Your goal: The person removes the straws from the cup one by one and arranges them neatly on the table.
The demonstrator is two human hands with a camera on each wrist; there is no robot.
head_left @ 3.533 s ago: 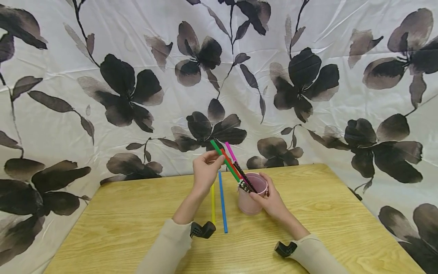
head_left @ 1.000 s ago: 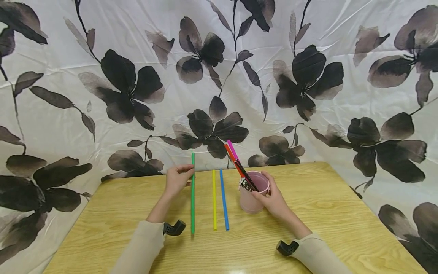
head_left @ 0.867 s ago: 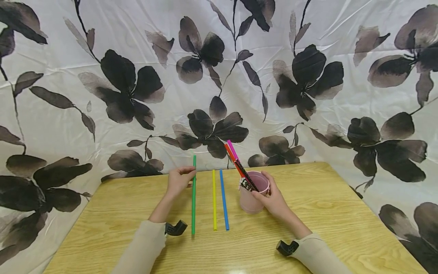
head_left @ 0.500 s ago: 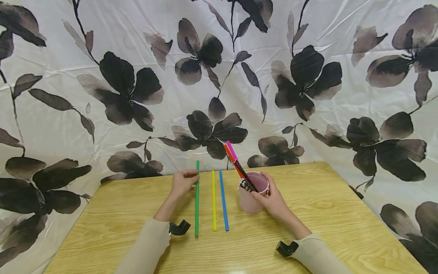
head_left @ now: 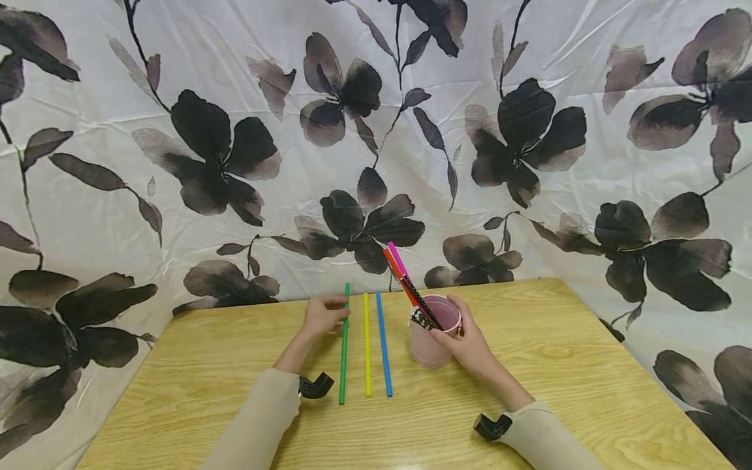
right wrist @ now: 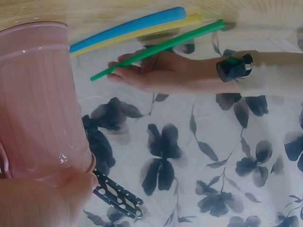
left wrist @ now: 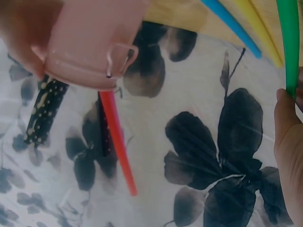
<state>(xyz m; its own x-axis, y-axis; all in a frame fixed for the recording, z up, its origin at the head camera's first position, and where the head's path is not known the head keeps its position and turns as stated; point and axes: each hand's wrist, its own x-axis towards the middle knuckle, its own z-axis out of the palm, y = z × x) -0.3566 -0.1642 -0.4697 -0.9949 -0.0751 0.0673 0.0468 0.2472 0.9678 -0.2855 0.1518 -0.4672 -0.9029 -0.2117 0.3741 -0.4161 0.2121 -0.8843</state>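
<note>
My left hand (head_left: 322, 314) pinches a green straw (head_left: 343, 365) near its far end; in the right wrist view the green straw (right wrist: 161, 48) lies across the fingertips. It is just left of a yellow straw (head_left: 367, 352) and a blue straw (head_left: 384, 352), both lying lengthwise on the table. My right hand (head_left: 470, 343) grips a small pink pail (head_left: 429, 351), thumb over its rim. A red straw (head_left: 390, 258), a magenta straw (head_left: 392, 247) and black dotted sticks (right wrist: 118, 196) lean out of the pail. In the left wrist view, a side loop (left wrist: 110, 61) shows on it.
Everything is on a light wooden table (head_left: 529, 378). Behind its far edge hangs a white cloth (head_left: 235, 59) with dark flowers. Black wrist cameras sit on the left sleeve (head_left: 264, 411) and the right sleeve (head_left: 546, 431).
The left hand drew the green straw out of the pail and carried it left, then eased it right and lower, nearer the yellow straw. The right hand stays on the pail.
</note>
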